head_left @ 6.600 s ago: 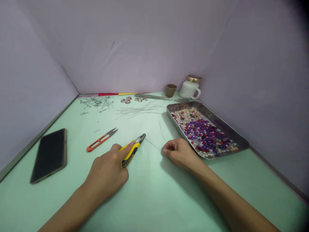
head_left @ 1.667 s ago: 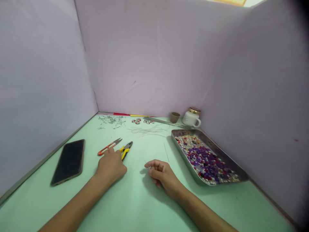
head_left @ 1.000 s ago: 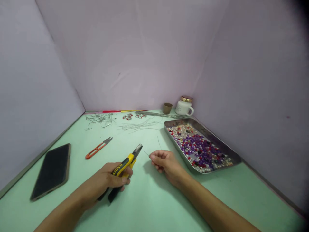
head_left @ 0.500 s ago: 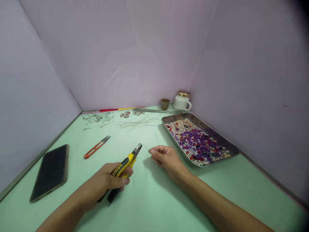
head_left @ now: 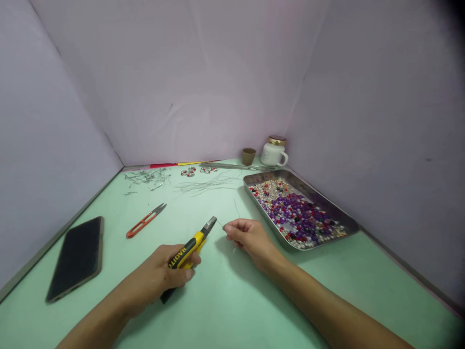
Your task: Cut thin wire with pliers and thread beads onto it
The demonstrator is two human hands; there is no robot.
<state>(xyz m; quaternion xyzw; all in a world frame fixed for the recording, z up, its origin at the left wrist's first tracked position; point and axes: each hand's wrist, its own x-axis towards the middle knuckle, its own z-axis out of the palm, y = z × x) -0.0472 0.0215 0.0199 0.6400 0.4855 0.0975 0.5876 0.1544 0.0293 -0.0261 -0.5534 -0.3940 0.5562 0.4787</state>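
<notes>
My left hand (head_left: 173, 271) is wrapped round the handles of yellow-and-black pliers (head_left: 196, 239), whose jaws point away and to the right. Between thumb and fingertips, my right hand (head_left: 250, 238) pinches a thin wire (head_left: 220, 223). One end of the wire reaches the tip of the pliers; whether the jaws grip it is too small to tell. Another thin strand stands up behind my right fingers. Both hands are over the middle of the green table (head_left: 218, 310).
Right of my hands lies a metal tray (head_left: 267, 220) of mixed beads. Orange thread snips (head_left: 143, 224) and a phone (head_left: 76, 259) lie left. Behind are loose wires (head_left: 207, 184), wire scraps (head_left: 147, 178), beaded pieces (head_left: 188, 172), a brown cup (head_left: 248, 156) and a lidded white mug (head_left: 273, 154).
The pliers have moved slightly right, bringing their tip to the wire's end. Their handles have drawn closer together in my left hand. My right hand has hardly moved.
</notes>
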